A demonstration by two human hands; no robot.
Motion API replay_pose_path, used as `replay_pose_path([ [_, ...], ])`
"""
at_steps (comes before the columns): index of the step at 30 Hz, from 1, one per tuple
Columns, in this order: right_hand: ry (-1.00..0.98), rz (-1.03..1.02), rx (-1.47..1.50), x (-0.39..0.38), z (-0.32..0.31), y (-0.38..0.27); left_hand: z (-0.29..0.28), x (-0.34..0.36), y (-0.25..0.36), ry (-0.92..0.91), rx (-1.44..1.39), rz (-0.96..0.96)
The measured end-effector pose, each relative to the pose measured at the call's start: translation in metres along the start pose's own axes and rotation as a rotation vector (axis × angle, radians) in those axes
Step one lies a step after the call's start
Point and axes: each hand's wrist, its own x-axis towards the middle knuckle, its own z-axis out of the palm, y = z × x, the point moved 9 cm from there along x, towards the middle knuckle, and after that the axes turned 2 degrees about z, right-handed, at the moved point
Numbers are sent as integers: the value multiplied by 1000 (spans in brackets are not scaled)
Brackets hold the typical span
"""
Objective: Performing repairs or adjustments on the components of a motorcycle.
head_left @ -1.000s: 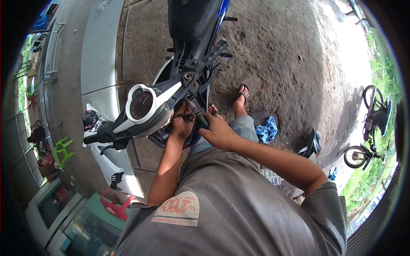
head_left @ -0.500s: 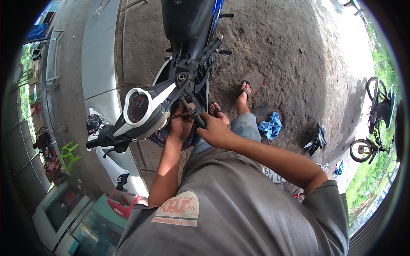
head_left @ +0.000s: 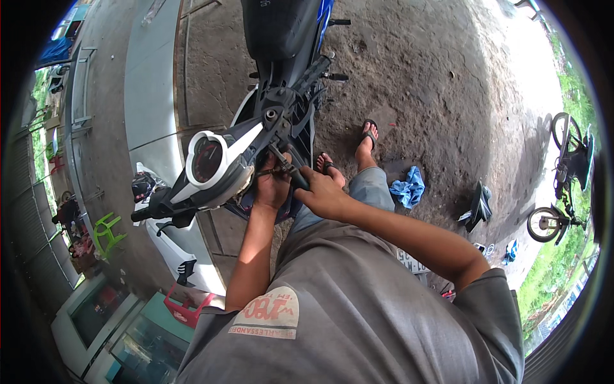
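A motorcycle (head_left: 281, 99) stands in front of me, its handlebar slanting across the view and its round white-rimmed gauge (head_left: 206, 160) on the left. My right hand (head_left: 325, 195) is closed around the black handle of a metal-shanked tool (head_left: 296, 177), whose shank runs up to the steering area; its exact kind is unclear. Just left of it, my left hand (head_left: 272, 189) reaches up behind the gauge housing with curled fingers, close to the shank. A thin metal piece shows at those fingers, but what they grip is partly hidden.
White body panels (head_left: 182, 249) lie on the left by a long pale sheet (head_left: 150, 109). A blue cloth (head_left: 407, 187) and a dark fairing piece (head_left: 476, 208) rest on the rough floor at right. Another motorbike (head_left: 566, 179) stands at far right; a green chair (head_left: 107, 233) is at left.
The view has shifted slightly. Both hands stay at the same spot by the steering area, with the black-handled tool at nearly the same angle.
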Motion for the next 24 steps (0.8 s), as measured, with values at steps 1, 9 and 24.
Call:
replay_pose_path([
  [1,-18,163,-48,-2,0,6,-2,0,-2,0,-3,-7],
  [9,-78,64,-10,0,-12,-3,7,5,0,66,-34,37],
  [24,-97,247,-30,-2,-12,1,10,3,1,109,-53,66],
])
